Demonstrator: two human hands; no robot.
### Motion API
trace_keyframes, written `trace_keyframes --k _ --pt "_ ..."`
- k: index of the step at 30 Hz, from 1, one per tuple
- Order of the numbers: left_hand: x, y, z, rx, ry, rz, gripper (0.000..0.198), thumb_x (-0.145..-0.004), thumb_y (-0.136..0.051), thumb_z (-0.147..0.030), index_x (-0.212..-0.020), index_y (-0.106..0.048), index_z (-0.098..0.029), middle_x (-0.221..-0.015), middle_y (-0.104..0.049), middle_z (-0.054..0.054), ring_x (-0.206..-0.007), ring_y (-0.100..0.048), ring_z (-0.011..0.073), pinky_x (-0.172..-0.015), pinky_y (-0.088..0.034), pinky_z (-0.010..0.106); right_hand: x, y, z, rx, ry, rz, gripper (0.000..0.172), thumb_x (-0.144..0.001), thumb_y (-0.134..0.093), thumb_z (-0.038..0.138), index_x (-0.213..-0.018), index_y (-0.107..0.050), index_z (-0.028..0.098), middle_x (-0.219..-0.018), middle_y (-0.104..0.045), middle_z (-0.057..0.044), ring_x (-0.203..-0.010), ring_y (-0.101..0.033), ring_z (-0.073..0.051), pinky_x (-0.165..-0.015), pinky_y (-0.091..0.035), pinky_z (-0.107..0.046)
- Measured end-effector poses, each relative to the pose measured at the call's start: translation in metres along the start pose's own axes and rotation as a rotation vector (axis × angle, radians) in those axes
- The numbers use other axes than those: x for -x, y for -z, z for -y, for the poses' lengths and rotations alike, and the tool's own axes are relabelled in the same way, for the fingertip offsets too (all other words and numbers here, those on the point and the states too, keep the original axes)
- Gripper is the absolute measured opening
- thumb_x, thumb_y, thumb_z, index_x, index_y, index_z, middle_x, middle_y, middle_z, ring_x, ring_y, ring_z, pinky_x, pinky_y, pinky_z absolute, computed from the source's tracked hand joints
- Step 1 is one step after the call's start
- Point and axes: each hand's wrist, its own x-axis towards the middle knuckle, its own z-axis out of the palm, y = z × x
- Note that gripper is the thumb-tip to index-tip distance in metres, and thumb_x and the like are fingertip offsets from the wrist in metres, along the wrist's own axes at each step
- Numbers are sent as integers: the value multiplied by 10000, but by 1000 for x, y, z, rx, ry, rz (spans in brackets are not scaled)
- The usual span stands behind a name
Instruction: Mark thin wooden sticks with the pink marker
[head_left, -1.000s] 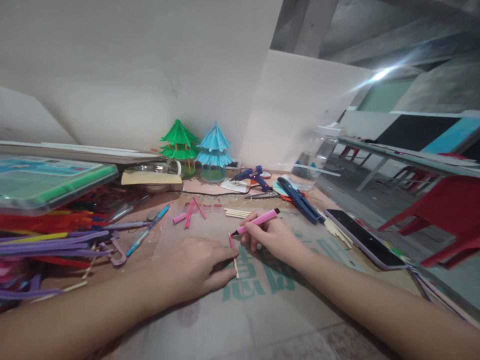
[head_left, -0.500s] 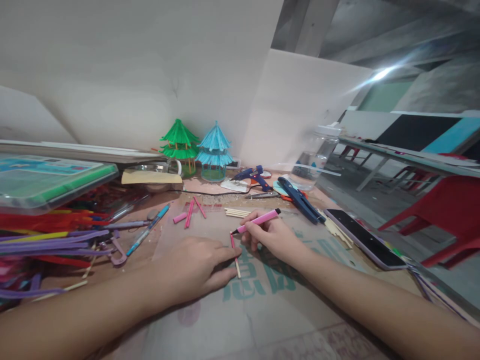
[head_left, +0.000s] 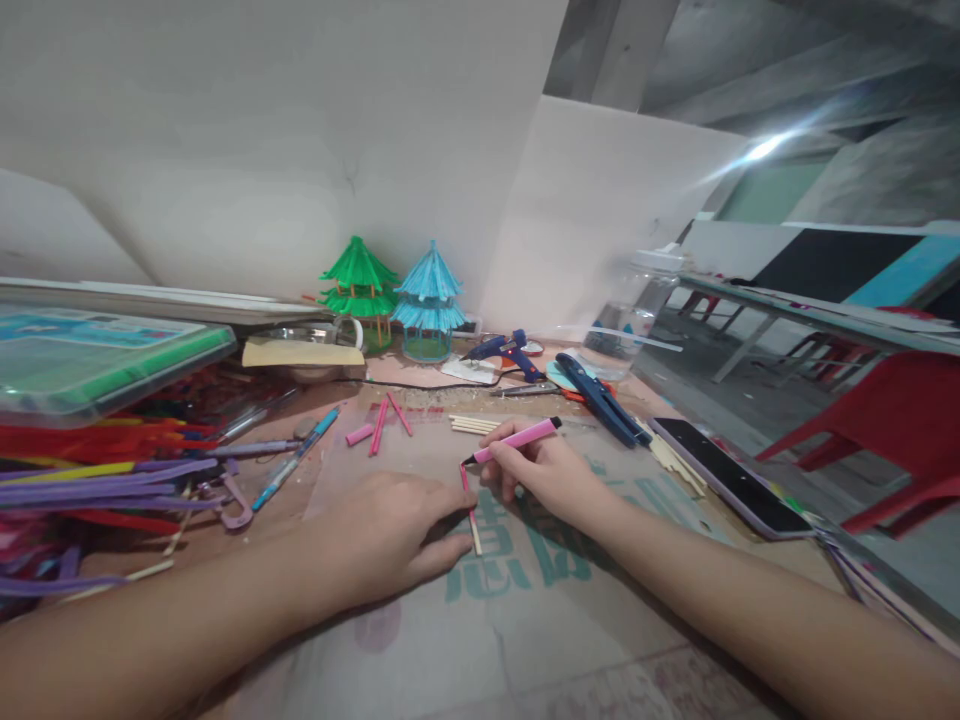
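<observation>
My cluttered, pinkish-brown tabletop (head_left: 285, 515) carries everything, and over its middle lies a translucent plastic sheet with green printed characters (head_left: 570, 640), where the colouring is going on. At the back, near the pale wall panel (head_left: 247, 130), stand two small two-tiered model pavilions, one bright green (head_left: 358, 270) and one light blue (head_left: 430, 282); both look complete to me. Both my hands are busy: the right hand (head_left: 536, 468) grips a chunky pink felt marker with a black end (head_left: 525, 436), its nib pointing down, while the left hand (head_left: 390, 525) steadies a slim pale wooden stick (head_left: 473, 520) between forefinger and thumb. That stick lies on the sheet between my hands, its far end right at the nib; whether the two actually touch, I can't tell. Its upper part is pink and its near end bare, so I judge this face partly coloured; its other sides are hidden from me. Beyond my right hand waits a little row of plain, cream-coloured sticks (head_left: 472, 426), none showing any pink. To the left lie a few fully pink sticks (head_left: 380, 428), which I'd count as done, and beside them, smallest of all, a short pink cylindrical cap (head_left: 359, 435).
</observation>
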Motion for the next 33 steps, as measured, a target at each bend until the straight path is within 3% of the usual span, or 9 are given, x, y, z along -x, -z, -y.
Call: trace_keyframes --k 5,33 --pt "0 0 1 4 9 15 279 -923 -516 -335 -1141 -652 -228 -1034 -744 60 -889 -711 265 -716 -538 345 0 0 0 -4 4 4 149 -820 -581 336 -826 -549 191 -656 -645 11 -457 -543 -95 -478 -443 -228" --pt "1 -3 3 -7 8 -38 264 -916 -502 -342 -1093 -669 -240 -977 -755 45 -832 -718 245 -674 -522 315 -1 0 0 -39 8 26 178 -799 -594 356 -777 -518 196 -573 -606 32 -429 -530 -94 -455 -433 -220"
